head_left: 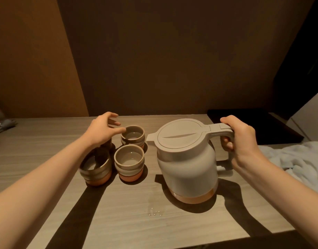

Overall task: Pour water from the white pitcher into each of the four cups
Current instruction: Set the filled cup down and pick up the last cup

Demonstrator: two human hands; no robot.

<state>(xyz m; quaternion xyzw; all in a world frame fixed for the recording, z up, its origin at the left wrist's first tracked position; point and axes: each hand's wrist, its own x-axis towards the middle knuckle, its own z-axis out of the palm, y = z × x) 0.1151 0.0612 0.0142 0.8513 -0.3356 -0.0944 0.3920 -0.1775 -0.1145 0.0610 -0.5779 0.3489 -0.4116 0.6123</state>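
Observation:
The white pitcher point(187, 168) stands upright on the wooden table point(118, 227), lid closed, spout toward the cups. My right hand point(242, 141) grips its handle at the right. Left of it stand ceramic cups with terracotta bases: a far cup point(133, 136), a near middle cup point(129, 162) and a near left cup point(96, 169). A fourth cup point(106, 142) is mostly hidden under my left hand point(104, 129), which hovers above with fingers spread, thumb by the far cup's rim. The far and near middle cups appear to hold water.
A few water drops point(154, 212) lie on the table in front of the pitcher. A pale cloth point(298, 159) lies at the right, with a black tray point(253, 126) and white box point(309, 119) behind. Grey fabric point(3, 124) sits far left. Walls rise behind.

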